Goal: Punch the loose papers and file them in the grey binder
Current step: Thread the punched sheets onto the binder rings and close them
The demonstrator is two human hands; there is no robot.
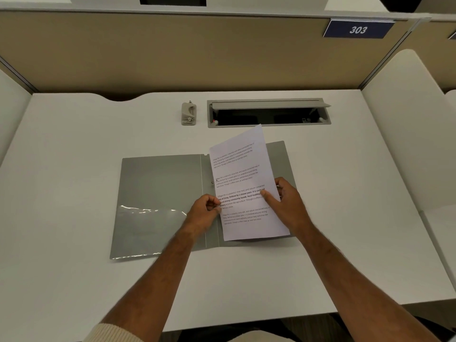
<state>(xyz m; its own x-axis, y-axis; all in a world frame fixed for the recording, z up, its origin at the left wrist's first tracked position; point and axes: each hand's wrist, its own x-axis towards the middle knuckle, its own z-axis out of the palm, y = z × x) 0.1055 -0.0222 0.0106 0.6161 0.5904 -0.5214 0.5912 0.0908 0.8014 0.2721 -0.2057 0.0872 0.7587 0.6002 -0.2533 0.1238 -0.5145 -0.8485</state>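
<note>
Gripping printed sheet (243,183), both hands (206,211) (287,203) | grey binder (160,188) open, white desk (74,149) | booth 303

Printed papers (243,183) in both hands over open grey binder (160,183)

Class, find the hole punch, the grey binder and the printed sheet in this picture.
hole punch (188,113): head view, on its top lever.
grey binder (160,181): head view, on the bare left inner cover.
printed sheet (240,169): head view, on its upper text area.
</note>
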